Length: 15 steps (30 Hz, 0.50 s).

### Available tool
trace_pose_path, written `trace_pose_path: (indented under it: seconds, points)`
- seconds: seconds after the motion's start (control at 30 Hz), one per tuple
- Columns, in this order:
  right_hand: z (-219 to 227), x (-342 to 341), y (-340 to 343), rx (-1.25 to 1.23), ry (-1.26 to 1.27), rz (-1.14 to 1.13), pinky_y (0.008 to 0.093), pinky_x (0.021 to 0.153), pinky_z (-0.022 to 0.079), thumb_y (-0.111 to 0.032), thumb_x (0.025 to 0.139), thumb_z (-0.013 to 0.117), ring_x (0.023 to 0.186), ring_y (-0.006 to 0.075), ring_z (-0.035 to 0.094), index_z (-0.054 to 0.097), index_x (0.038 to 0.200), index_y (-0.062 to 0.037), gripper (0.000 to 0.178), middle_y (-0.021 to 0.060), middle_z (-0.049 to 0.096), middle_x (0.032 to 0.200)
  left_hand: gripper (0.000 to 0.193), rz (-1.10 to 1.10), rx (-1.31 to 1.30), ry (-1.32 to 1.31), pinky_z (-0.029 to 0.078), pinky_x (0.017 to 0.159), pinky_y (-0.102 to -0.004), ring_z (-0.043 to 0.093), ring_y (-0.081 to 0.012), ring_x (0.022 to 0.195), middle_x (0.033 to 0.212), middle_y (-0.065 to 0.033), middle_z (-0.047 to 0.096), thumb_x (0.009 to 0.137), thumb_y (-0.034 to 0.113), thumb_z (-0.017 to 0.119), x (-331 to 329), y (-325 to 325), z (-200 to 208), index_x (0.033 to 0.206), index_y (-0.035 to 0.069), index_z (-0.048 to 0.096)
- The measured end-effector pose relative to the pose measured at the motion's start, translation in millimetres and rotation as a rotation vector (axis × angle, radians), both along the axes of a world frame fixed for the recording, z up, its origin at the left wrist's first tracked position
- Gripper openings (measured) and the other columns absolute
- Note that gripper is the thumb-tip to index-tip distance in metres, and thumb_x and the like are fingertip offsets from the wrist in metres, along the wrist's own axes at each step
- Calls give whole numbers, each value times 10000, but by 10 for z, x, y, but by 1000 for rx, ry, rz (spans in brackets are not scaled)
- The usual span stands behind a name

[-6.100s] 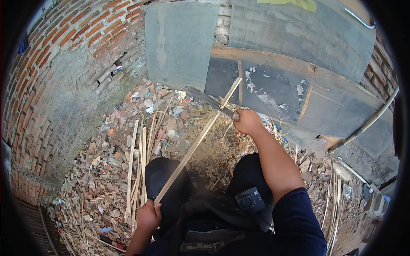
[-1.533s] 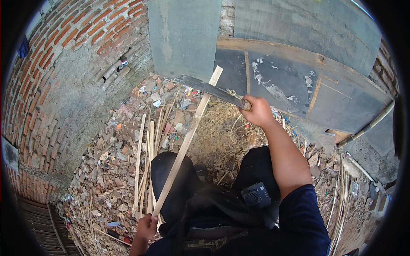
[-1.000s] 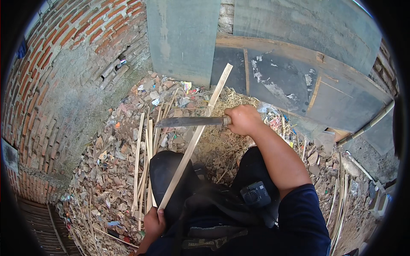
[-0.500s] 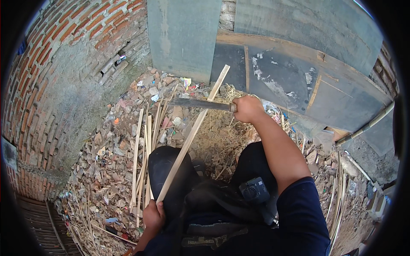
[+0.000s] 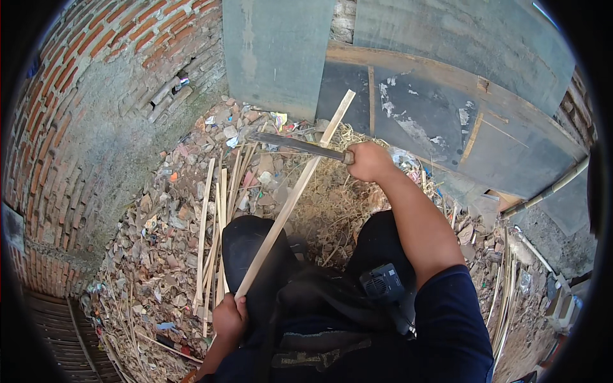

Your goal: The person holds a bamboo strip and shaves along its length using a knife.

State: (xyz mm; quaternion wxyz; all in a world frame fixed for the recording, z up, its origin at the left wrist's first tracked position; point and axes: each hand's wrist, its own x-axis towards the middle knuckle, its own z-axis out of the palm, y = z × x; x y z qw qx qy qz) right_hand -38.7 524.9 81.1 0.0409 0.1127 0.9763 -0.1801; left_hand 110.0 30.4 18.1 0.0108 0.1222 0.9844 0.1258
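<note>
A long pale bamboo strip (image 5: 281,220) slants from beside my left thigh up and away to the right. Its near end is gripped by my left hand (image 5: 230,317), fingers closed around it. My right hand (image 5: 370,162) is wrapped round the short handle of a machete (image 5: 297,144). The dark blade points left and lies across the upper part of the strip, seemingly against it. To the left of my knee, several other bamboo strips (image 5: 203,233) lie on the rubble. Thin shavings (image 5: 332,198) cover the ground beyond my knees.
Rubble and litter (image 5: 159,242) spread over the ground. A brick wall (image 5: 96,127) rises on the left. Grey-blue panels (image 5: 274,57) and a dark board (image 5: 415,108) stand at the back. More thin strips (image 5: 506,300) lie at the right, near a pole (image 5: 549,187).
The strip's far end has shifted slightly up and to the right. The machete's blade has tilted, its tip now higher than its handle. Both hands keep their hold.
</note>
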Motion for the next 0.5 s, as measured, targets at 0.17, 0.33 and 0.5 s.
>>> trace_pose_path:
  seconds: [0.17,0.33,0.5]
  points:
    - [-103,45,-130,114,9,-2,467,846,568,-223,767,662,954,341,713,724,1027,-121,286,146,740,965,391,-11,-45,-46,468,561,-581,613,-488,617,654,-257,599,998,367,540,-164,123,141,817,21,514]
    - [134,190,-379,107,22,169,471,843,568,-219,768,658,934,340,715,718,989,-112,253,143,737,953,375,-14,-18,-26,471,559,-577,616,-479,613,653,-253,600,995,361,551,-134,121,96,828,27,516]
    - [61,113,-181,102,-4,165,473,850,567,-210,768,649,935,341,715,722,993,-110,256,148,737,948,361,-36,-17,-2,470,549,-572,616,-475,602,644,-245,601,985,355,572,-124,74,78,839,29,516]
